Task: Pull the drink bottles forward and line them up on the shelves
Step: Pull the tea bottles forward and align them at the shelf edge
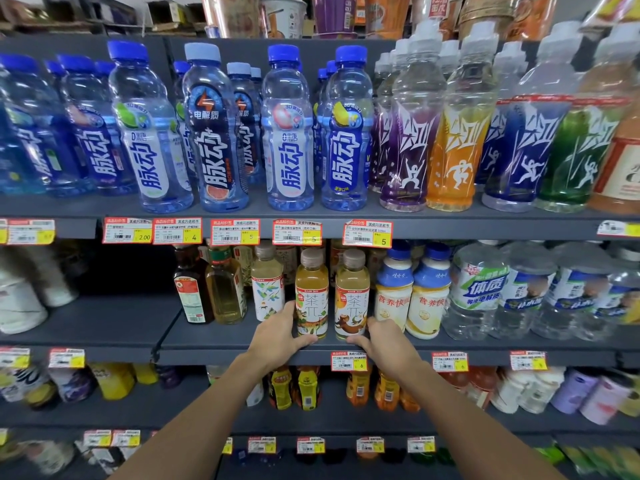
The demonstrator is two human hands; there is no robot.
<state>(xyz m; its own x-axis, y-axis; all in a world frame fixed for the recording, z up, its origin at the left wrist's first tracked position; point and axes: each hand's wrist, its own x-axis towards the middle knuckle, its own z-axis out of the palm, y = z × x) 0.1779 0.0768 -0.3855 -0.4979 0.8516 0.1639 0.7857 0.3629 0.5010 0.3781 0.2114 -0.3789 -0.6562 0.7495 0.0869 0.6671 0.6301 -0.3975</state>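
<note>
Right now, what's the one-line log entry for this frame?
left hand: grips left tea bottle near base | right hand: grips right tea bottle near base | bottles: upright, side by side, at shelf front

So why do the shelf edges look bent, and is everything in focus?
Head view: the wide lens bows the shelf edge; the left tea bottle and right tea bottle, held by the left hand and right hand, are sharp; the water bottles far right smear into blur.
</note>
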